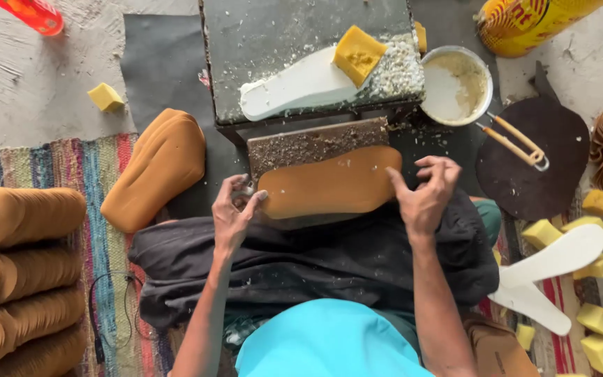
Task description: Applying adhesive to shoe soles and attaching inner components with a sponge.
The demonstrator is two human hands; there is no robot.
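Observation:
A tan sole-shaped piece [329, 185] lies flat in front of me on a dark cloth [301, 262] over my lap. My left hand [234, 213] pinches its left end with thumb and fingers. My right hand [425, 192] hovers at its right end, fingers curled, thumb touching the edge. Just beyond it lies a gritty brown board [315, 143]. On the dark work block [280, 35] rests a white insole [298, 85] with a yellow sponge [359, 54] on it.
A bowl of pale glue [456, 85] stands right of the block, with a wire-handled tool [518, 143] on a dark round mat [535, 181]. Stacks of tan soles [26, 279] sit left; another pile [156, 167] nearer. White insoles [546, 272] and yellow sponge blocks [598, 321] lie right.

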